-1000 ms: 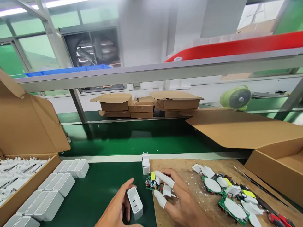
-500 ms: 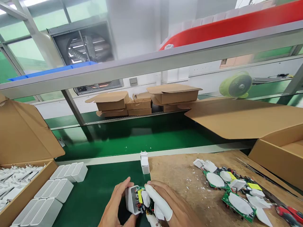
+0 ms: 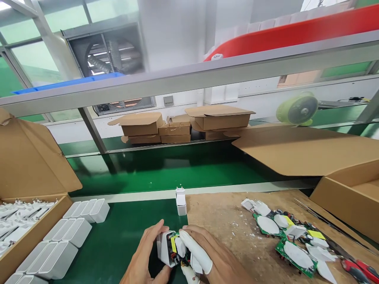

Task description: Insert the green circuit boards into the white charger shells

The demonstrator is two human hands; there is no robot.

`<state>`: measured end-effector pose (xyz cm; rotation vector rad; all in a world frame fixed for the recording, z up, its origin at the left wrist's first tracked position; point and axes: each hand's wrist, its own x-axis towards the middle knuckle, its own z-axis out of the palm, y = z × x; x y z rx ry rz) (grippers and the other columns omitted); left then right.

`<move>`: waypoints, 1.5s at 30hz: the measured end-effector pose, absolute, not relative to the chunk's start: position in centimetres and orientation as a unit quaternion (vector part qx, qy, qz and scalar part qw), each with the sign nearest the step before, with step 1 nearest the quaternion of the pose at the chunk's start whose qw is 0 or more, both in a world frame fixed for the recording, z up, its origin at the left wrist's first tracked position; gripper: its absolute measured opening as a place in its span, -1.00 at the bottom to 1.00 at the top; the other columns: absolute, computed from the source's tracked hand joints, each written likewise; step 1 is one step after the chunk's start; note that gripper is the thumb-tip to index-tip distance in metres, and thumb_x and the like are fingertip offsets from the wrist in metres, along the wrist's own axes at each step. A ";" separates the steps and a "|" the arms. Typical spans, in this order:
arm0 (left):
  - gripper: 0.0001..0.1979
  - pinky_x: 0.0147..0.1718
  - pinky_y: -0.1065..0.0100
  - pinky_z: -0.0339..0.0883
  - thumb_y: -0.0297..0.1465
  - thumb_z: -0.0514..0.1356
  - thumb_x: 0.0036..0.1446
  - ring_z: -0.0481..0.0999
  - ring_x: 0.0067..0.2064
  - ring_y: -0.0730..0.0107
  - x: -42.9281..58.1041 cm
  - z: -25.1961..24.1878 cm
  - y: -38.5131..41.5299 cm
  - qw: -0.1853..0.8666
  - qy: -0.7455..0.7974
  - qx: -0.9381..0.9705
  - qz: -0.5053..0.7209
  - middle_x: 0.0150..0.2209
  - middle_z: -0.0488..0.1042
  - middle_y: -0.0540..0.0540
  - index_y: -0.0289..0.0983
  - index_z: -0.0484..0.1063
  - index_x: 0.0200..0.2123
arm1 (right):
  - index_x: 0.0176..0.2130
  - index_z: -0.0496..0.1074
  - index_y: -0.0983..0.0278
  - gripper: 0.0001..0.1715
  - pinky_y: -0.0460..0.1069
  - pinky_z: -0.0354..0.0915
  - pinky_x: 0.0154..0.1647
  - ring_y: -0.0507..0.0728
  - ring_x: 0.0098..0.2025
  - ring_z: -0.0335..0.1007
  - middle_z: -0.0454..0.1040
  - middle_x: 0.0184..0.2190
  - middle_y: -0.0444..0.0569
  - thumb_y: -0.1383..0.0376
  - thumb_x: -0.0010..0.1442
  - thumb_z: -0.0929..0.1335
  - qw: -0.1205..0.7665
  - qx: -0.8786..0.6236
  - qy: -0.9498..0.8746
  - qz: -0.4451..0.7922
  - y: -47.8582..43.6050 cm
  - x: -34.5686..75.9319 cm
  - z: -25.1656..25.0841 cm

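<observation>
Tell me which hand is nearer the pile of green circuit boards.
Right. The right hand lies over the wooden board, left of the circuit boards; the left hand is farther left, over the green mat. Both grip the white casing.

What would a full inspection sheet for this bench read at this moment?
Surface: green mat on the left, scuffed wooden board on the right.
Job's things: white shell with a circuit board partly inside its open end.
Clutter: rows of empty shells, one upright charger, loose circuit boards, red-handled tool, white flecks on the wood.
Hands: left hand grips the white shell; right hand, wearing white finger cots, holds the circuit board.
Cables: nothing seen.
Surroundings: left cardboard box, right cardboard box, conveyor belt, green fan.
</observation>
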<state>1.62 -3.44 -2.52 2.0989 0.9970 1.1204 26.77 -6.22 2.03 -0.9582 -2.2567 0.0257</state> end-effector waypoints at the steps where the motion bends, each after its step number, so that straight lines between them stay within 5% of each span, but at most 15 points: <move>1: -0.30 0.29 0.10 0.46 -0.47 0.18 0.36 0.54 0.29 0.07 1.6 -2.5 -3.4 0.277 0.370 0.783 0.417 0.29 0.47 -0.25 -0.08 0.10 0.50 | 0.49 0.16 0.30 0.06 0.08 0.38 0.41 0.32 0.33 0.47 0.50 0.32 0.15 0.53 0.03 0.33 0.337 -0.368 -0.866 0.008 -6.2 26.7 2.1; 19: -0.19 0.29 0.05 0.46 -0.51 0.27 0.34 0.53 0.29 0.06 1.5 -2.1 -3.5 0.284 0.358 0.798 0.393 0.29 0.44 -0.22 0.03 0.00 0.50 | 0.42 0.22 0.34 -0.19 0.12 0.38 0.41 0.32 0.38 0.40 0.47 0.32 0.24 0.49 0.22 0.33 0.308 -0.389 -0.867 0.050 -6.6 26.6 2.0; 22: -0.20 0.27 0.07 0.47 -0.48 0.34 0.30 0.51 0.29 0.02 1.9 -2.3 -3.6 0.286 0.346 0.802 0.395 0.29 0.41 -0.24 0.01 0.09 0.48 | 0.44 0.20 0.31 -0.20 0.14 0.37 0.42 0.31 0.37 0.40 0.48 0.31 0.24 0.49 0.28 0.36 0.330 -0.382 -0.861 0.071 -6.8 26.2 2.3; 27: -0.41 0.32 0.02 0.40 -0.34 0.30 0.37 0.50 0.29 -0.02 2.0 -1.7 -3.5 0.384 0.343 0.787 0.341 0.30 0.44 -0.28 -0.08 0.28 0.41 | 0.39 0.31 0.17 -0.23 0.07 0.54 0.21 0.28 0.21 0.54 0.52 0.23 0.16 0.22 0.30 0.53 0.390 -0.393 -0.807 0.204 -6.6 26.0 2.9; 30: -0.40 0.42 -0.08 0.23 -0.17 0.23 0.45 0.43 0.37 -0.06 1.8 -0.7 -3.3 0.467 0.367 0.743 0.309 0.36 0.44 -0.29 -0.11 0.22 0.46 | 0.32 0.41 0.08 -0.47 0.04 0.56 0.15 0.20 0.12 0.60 0.57 0.19 0.08 0.33 0.42 0.39 0.415 -0.392 -0.793 0.213 -6.2 26.2 2.4; 34: -0.30 0.41 -0.04 0.22 -0.07 0.25 0.43 0.47 0.35 0.01 1.8 0.4 -3.1 0.557 0.314 0.698 0.323 0.36 0.44 -0.32 -0.15 0.15 0.48 | 0.31 0.44 0.06 -0.37 0.04 0.46 0.31 0.23 0.31 0.49 0.46 0.35 0.06 0.47 0.34 0.37 0.382 -0.378 -0.829 0.156 -5.5 26.4 0.8; 37: -0.15 0.40 -0.08 0.19 -0.02 0.39 0.30 0.41 0.39 -0.04 1.1 0.9 -2.7 0.584 0.284 0.679 0.343 0.41 0.38 -0.31 -0.08 0.12 0.50 | 0.27 0.47 0.11 -0.29 -0.01 0.45 0.30 0.18 0.27 0.52 0.50 0.29 0.06 0.58 0.25 0.28 0.366 -0.341 -0.857 0.123 -5.3 26.4 0.5; 40: -0.08 0.37 -0.11 0.17 0.00 0.55 0.07 0.41 0.36 -0.12 -0.2 1.3 -2.0 0.599 0.283 0.655 0.364 0.39 0.43 -0.28 -0.04 0.31 0.42 | 0.20 0.50 0.11 -0.38 -0.06 0.52 0.16 0.13 0.10 0.60 0.56 0.14 0.04 0.57 0.28 0.29 0.359 -0.344 -0.860 0.112 -5.4 26.0 1.6; 45: -0.48 0.04 0.18 0.41 -0.11 0.60 0.02 0.58 -0.04 0.18 -0.4 1.7 -1.3 0.604 0.311 0.610 0.409 -0.03 0.65 -0.16 -0.15 0.69 0.03 | 0.13 0.47 0.07 -0.49 -0.09 0.52 0.08 0.13 -0.04 0.65 0.63 0.01 -0.07 0.52 0.29 0.38 0.331 -0.383 -0.858 0.083 -6.0 25.3 3.6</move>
